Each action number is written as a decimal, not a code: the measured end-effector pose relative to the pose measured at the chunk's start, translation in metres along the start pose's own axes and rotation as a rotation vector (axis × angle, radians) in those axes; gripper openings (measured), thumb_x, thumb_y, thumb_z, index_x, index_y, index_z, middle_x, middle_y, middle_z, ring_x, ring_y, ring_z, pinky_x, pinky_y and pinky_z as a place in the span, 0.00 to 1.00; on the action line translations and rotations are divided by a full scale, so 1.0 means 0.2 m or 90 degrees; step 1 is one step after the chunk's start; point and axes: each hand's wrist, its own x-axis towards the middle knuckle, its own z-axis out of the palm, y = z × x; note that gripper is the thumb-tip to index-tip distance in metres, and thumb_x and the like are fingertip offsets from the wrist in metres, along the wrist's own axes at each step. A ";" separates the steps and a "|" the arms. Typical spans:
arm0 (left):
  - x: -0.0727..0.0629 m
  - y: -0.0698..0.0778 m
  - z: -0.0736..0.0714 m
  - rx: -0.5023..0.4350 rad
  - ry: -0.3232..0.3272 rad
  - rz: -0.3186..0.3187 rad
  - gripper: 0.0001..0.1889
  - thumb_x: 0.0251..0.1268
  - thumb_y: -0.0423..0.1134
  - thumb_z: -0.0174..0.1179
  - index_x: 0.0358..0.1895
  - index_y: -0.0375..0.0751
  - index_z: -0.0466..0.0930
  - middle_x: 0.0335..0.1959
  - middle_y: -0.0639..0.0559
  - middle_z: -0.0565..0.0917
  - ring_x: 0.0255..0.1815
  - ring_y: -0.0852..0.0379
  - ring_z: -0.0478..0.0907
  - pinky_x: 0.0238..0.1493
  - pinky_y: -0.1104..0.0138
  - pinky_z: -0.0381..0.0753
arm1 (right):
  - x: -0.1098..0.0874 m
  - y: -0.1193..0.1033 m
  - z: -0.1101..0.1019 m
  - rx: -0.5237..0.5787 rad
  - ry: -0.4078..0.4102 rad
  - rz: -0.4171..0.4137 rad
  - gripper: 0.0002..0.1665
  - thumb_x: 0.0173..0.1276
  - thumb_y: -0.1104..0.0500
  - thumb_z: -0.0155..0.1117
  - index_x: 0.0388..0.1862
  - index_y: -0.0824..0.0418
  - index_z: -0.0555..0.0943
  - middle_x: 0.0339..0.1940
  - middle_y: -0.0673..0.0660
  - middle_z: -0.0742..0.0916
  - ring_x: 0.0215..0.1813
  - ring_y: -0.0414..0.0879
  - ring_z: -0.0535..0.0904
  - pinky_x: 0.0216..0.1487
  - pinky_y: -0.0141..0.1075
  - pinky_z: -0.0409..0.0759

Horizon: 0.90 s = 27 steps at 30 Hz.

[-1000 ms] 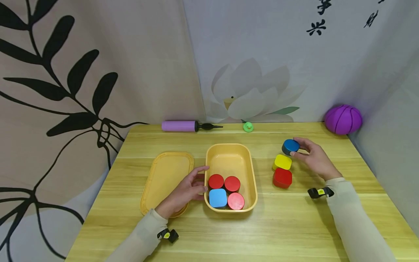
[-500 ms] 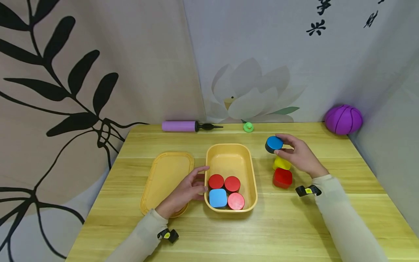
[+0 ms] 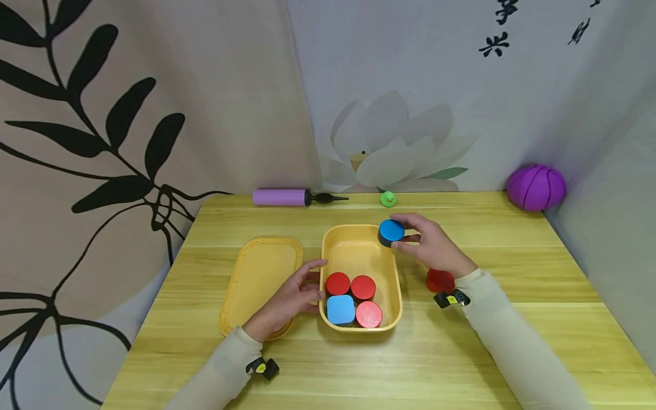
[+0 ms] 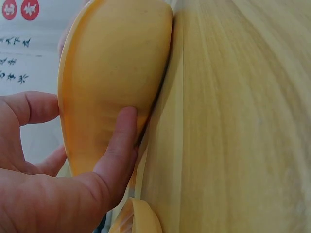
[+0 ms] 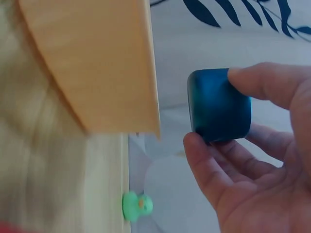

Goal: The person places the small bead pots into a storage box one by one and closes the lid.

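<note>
My right hand (image 3: 427, 239) pinches a round blue block (image 3: 392, 230) between thumb and fingers, at the far right corner of the yellow box (image 3: 353, 245). In the right wrist view, the blue block (image 5: 221, 104) is held higher than the box's rim. My left hand (image 3: 297, 293) rests against the box's left wall, its fingers loosely extended. In the left wrist view, one finger of the left hand (image 4: 63, 194) lies on the outer wall and another touches the rim. Inside the near half sit round red blocks (image 3: 363, 287) and a square light-blue block (image 3: 340, 310).
The yellow lid (image 3: 261, 267) lies left of the box, partly under my left hand. A red block (image 3: 441, 281) shows beside my right wrist. Along the back are a purple pump (image 3: 279, 197), a green duck (image 3: 388, 199) and a purple ball (image 3: 536, 188).
My right hand has carried the blue block leftward, from the loose blocks on the right to the box's right rim. It now covers the yellow block. My left hand has stayed still.
</note>
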 end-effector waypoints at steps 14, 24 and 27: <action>0.00 0.00 0.00 -0.004 0.000 -0.001 0.39 0.71 0.32 0.58 0.84 0.51 0.57 0.75 0.33 0.68 0.64 0.45 0.80 0.53 0.52 0.90 | 0.10 -0.09 0.25 -0.047 -0.111 -0.058 0.37 0.70 0.61 0.75 0.75 0.64 0.74 0.67 0.61 0.82 0.66 0.60 0.82 0.61 0.52 0.86; 0.00 0.00 0.00 -0.008 -0.002 -0.007 0.39 0.71 0.33 0.58 0.83 0.55 0.58 0.76 0.35 0.68 0.66 0.44 0.79 0.54 0.50 0.90 | 0.15 -0.09 0.37 -0.101 -0.160 -0.078 0.36 0.69 0.60 0.76 0.74 0.66 0.75 0.68 0.62 0.82 0.65 0.56 0.83 0.58 0.43 0.89; 0.00 0.00 0.00 -0.008 -0.003 -0.008 0.39 0.71 0.33 0.58 0.83 0.56 0.58 0.77 0.36 0.68 0.67 0.44 0.79 0.54 0.51 0.90 | 0.17 -0.09 0.39 -0.140 -0.166 -0.080 0.36 0.69 0.58 0.76 0.73 0.66 0.76 0.66 0.61 0.83 0.64 0.55 0.83 0.58 0.41 0.88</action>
